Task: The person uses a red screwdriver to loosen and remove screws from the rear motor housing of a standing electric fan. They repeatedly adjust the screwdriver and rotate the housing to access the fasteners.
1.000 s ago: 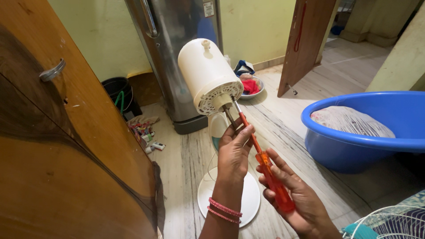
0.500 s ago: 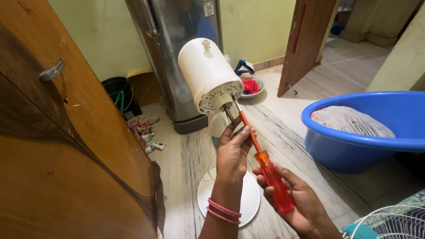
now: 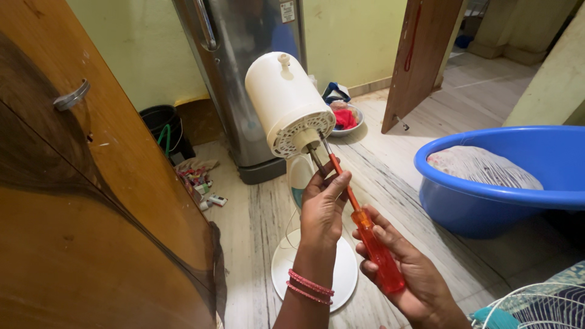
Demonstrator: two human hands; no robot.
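Orange see-through screwdriver (image 3: pixel 365 234) gripped by the handle in the right hand (image 3: pixel 405 274), tip poked into the front face of the cream fan motor housing (image 3: pixel 286 103). Left hand (image 3: pixel 322 210) pinching the shaft up near the housing, pink bangles (image 3: pixel 309 287) on the wrist. White round fan base (image 3: pixel 344 268) below on the floor. Blue tub (image 3: pixel 506 176) off to the right, steel fridge (image 3: pixel 244 67) behind.
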